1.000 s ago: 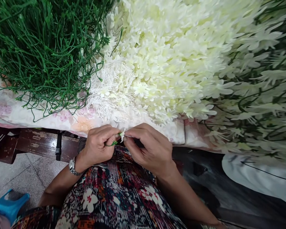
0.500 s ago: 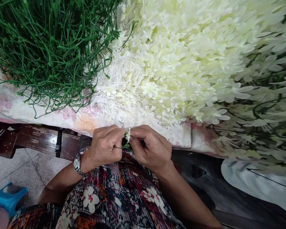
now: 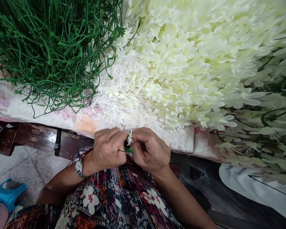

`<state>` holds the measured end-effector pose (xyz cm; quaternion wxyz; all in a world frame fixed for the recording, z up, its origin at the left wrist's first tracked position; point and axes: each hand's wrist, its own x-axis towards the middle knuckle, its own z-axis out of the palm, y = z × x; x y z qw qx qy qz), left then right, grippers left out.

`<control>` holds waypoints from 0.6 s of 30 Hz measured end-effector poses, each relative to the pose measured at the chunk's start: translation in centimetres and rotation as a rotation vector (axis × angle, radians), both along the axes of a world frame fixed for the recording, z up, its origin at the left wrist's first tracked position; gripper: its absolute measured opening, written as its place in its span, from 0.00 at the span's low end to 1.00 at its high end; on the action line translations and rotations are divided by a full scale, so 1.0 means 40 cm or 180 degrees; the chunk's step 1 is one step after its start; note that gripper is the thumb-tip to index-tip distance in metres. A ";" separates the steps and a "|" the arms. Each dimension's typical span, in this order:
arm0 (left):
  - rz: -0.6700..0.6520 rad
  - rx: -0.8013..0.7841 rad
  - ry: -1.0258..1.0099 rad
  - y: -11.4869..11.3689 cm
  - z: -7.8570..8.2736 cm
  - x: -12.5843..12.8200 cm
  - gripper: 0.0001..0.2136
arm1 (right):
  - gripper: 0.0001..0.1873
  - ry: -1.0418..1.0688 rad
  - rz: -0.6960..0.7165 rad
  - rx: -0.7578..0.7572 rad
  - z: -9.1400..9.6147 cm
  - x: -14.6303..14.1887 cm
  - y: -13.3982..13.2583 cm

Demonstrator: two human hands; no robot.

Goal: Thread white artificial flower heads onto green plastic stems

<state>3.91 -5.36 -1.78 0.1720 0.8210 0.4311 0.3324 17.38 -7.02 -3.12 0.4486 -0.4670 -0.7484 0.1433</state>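
Your left hand (image 3: 109,149) and right hand (image 3: 150,153) both pinch the small flower (image 3: 129,138). Its bloom points away from you and its green stem (image 3: 131,149) points toward you.

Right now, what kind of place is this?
Probably a small workshop assembling artificial flowers: heaped green stems, a mass of cream blossoms on a cloth-covered table, left hand and right hand pinching a small flower.

A floral cloth (image 3: 69,116) covers the dark wooden worktop (image 3: 38,140); grey tiled floor (image 3: 26,165) shows at lower left of the frame, evenly lit.
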 end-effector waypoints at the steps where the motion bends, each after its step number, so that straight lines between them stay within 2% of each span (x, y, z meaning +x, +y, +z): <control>1: 0.0009 -0.0010 0.0016 0.000 0.000 0.001 0.08 | 0.12 -0.0014 -0.0004 0.0009 0.001 0.000 0.001; 10: 0.0016 -0.0047 -0.0093 -0.003 -0.004 0.002 0.09 | 0.11 0.0037 -0.0039 0.0024 -0.005 0.000 0.001; 14: -0.0230 -0.0374 -0.0497 0.000 0.009 -0.016 0.07 | 0.12 0.0189 0.0081 -0.0011 0.000 0.007 0.000; 18: -0.0197 -0.0759 -0.0866 0.003 0.020 -0.032 0.06 | 0.12 0.0133 0.0243 0.0116 0.019 0.007 0.002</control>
